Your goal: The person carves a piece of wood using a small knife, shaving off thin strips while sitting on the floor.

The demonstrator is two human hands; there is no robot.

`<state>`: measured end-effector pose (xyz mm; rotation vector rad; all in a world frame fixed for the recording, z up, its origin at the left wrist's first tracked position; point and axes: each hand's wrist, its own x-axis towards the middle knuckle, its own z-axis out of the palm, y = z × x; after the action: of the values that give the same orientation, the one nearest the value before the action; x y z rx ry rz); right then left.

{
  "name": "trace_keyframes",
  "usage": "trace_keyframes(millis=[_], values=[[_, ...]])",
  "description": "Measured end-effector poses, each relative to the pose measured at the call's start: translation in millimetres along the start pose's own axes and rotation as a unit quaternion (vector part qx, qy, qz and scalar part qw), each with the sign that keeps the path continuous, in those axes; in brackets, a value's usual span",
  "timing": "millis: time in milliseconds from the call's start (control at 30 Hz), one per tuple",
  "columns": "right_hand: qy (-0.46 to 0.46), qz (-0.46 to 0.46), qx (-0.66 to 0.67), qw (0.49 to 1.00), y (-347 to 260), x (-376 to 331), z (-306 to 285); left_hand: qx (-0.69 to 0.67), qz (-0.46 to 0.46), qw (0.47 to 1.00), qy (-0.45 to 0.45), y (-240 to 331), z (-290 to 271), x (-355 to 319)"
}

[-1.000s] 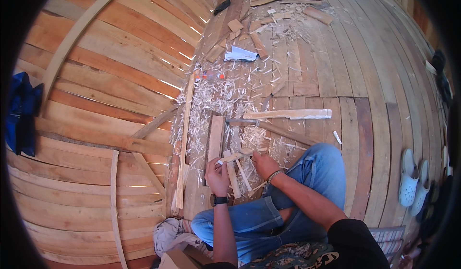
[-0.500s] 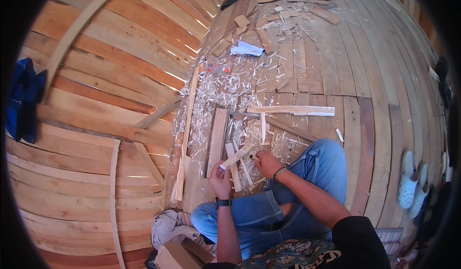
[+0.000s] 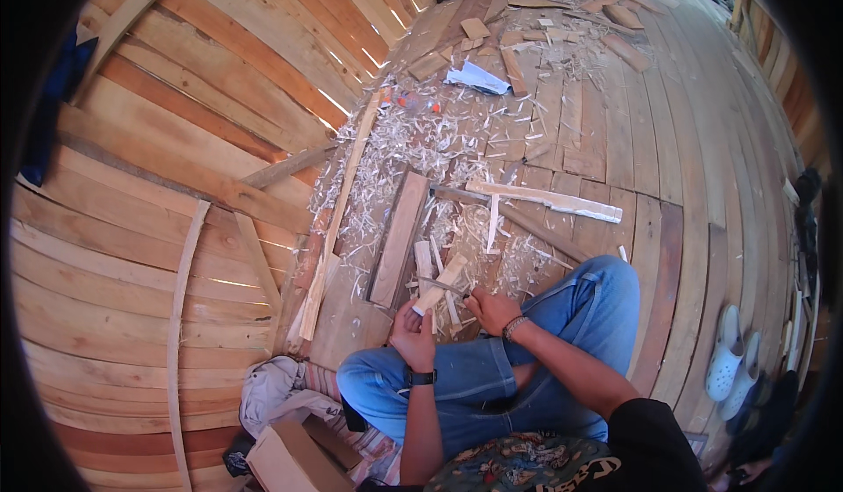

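Observation:
My left hand (image 3: 411, 336) is closed round the near end of a short pale wood stick (image 3: 450, 272), which points up and away to the right. In my right hand (image 3: 493, 309) is a knife (image 3: 442, 285), its blade lying across the stick. Both hands are above my crossed legs (image 3: 470, 376). Beneath the stick, thin pale wood strips (image 3: 425, 264) lie on the floor. Just left of them is a dark-edged wooden block (image 3: 401, 244).
Wood shavings (image 3: 408, 145) litter the plank floor. A long light board (image 3: 546, 201) lies ahead, and a long strip (image 3: 345, 198) runs near the plank wall (image 3: 176, 264). Offcuts (image 3: 615, 16) are scattered farther off. Pale clogs (image 3: 724, 360) stand right; a cardboard box (image 3: 290, 457) sits lower left.
The knife blade now shows across the stick, where before only its handle was plain. The stick points more steeply away from me. The whole view has tilted slightly.

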<state>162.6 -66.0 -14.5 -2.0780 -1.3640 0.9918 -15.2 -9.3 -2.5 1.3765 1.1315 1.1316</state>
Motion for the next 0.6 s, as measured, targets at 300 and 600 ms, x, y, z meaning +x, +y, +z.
trace_keyframes(millis=[300, 600], values=[[0.005, 0.023, -0.054, 0.998, 19, 29, 17, 0.002, -0.011, 1.000, -0.017, -4, -3, -2], [-0.022, 0.004, -0.089, 0.996, 19, 49, 12, 0.015, -0.009, 1.000, 0.002, -8, -9, 0]])
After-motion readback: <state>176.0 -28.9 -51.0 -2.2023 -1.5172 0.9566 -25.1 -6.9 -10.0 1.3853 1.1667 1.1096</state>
